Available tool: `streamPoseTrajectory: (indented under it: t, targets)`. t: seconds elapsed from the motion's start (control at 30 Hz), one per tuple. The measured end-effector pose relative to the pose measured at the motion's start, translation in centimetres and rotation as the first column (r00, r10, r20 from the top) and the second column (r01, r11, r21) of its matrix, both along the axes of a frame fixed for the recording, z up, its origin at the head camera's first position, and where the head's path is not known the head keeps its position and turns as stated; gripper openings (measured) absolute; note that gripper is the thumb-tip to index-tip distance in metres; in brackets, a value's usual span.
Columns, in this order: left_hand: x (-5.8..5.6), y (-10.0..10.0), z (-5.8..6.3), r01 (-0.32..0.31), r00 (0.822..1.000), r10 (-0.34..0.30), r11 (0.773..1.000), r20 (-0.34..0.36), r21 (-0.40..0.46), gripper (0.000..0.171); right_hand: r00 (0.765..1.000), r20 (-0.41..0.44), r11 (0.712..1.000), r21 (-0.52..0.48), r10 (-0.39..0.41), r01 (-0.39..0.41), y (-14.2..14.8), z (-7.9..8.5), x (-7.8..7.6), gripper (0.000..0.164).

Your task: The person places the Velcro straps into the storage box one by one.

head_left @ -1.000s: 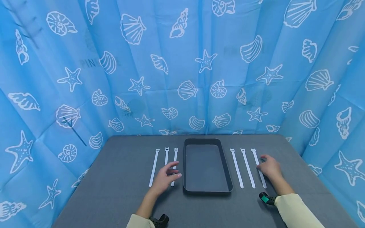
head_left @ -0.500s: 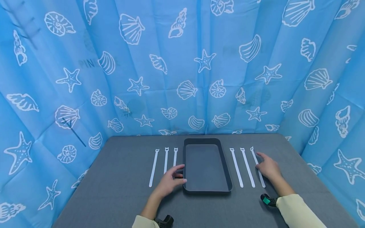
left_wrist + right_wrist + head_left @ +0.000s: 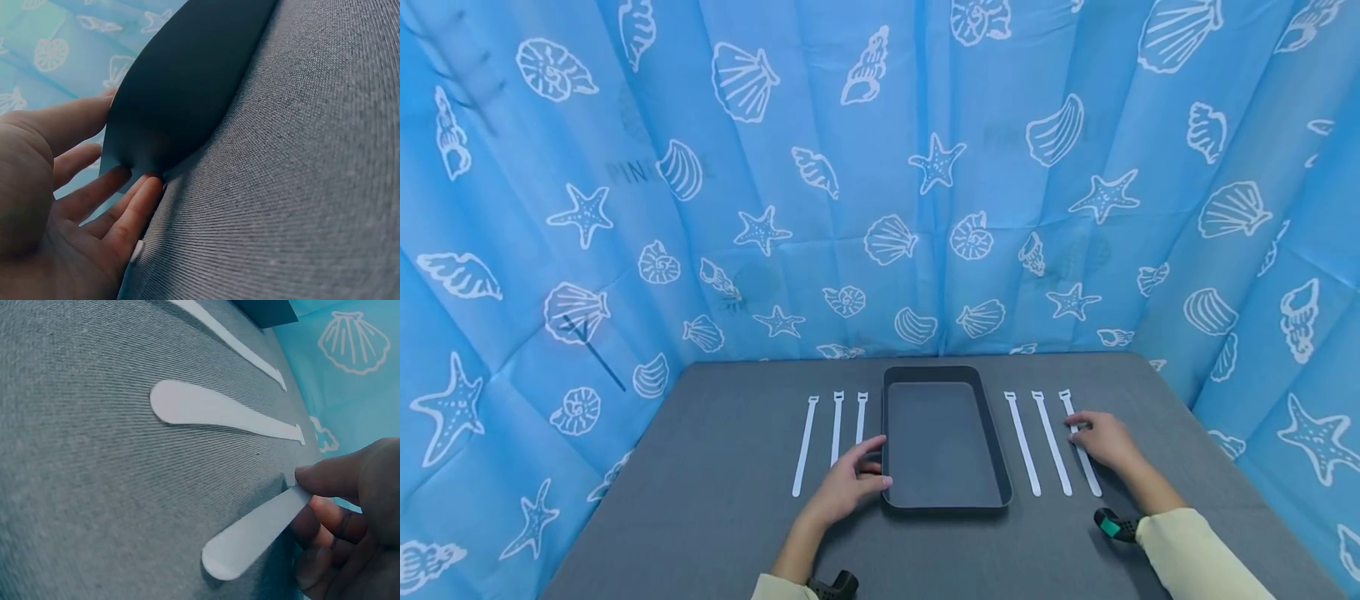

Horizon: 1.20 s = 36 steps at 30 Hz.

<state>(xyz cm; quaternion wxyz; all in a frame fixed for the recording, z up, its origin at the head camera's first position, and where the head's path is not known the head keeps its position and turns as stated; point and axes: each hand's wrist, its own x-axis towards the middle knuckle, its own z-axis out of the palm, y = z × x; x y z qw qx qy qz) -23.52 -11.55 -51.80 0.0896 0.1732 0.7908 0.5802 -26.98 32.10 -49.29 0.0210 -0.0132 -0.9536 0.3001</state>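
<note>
1. Resting at the left rim of the tray (image 3: 936, 446), mid-table near the far edge, the left hand (image 3: 841, 483) is well apart from the right hand (image 3: 1108, 443), which holds the white strap (image 3: 1091, 477) nearest the right edge of the table (image 3: 715, 500). Two straps (image 3: 1055, 454) lie between; three others (image 3: 802, 454) flank the tray's left, all probably spaced for separate pickup.
2. Left wrist view: thumb over the rim, fingers spread against the outer wall, likely steadying the tray.
3. Right wrist view: thumb and fingers pinch the strap partway along, probably because it is thin and flat.
</note>
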Motion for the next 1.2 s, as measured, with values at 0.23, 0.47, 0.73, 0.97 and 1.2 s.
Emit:
streamPoseTrajectory:
  t: [0.23, 0.47, 0.73, 0.97, 1.2]
  targets:
    - [0.1, 0.0, -0.4, 0.009, 1.0, -0.009, 1.0, -0.012, 0.019, 0.065, 1.0, -0.008, 1.0, -0.016, 0.006, -0.006, 0.7, 0.6, -0.2, 0.026]
    - [0.0, -0.1, -0.6, 0.018, 1.0, -0.018, 0.999, -0.013, 0.035, 0.065, 1.0, 0.0, 1.0, -0.021, -0.008, 0.008, 1.3, 1.2, -0.2, 0.028]
    - [0.0, 0.0, -0.6, 0.006, 1.0, -0.006, 0.999, -0.002, 0.032, 0.065, 1.0, -0.009, 0.999, -0.034, -0.008, 0.007, 1.2, 2.2, -0.1, 0.028]
    - [0.0, -0.1, -0.8, 0.009, 1.0, -0.009, 1.0, -0.015, 0.029, 0.065, 1.0, -0.003, 1.0, -0.025, -0.002, 0.002, 0.5, 3.3, -0.3, 0.03]
    - [0.1, -0.1, -0.9, 0.015, 0.999, -0.014, 0.999, -0.029, 0.03, 0.063, 0.999, -0.042, 1.0, -0.018, 0.005, -0.006, -0.5, 4.0, -0.4, 0.028]
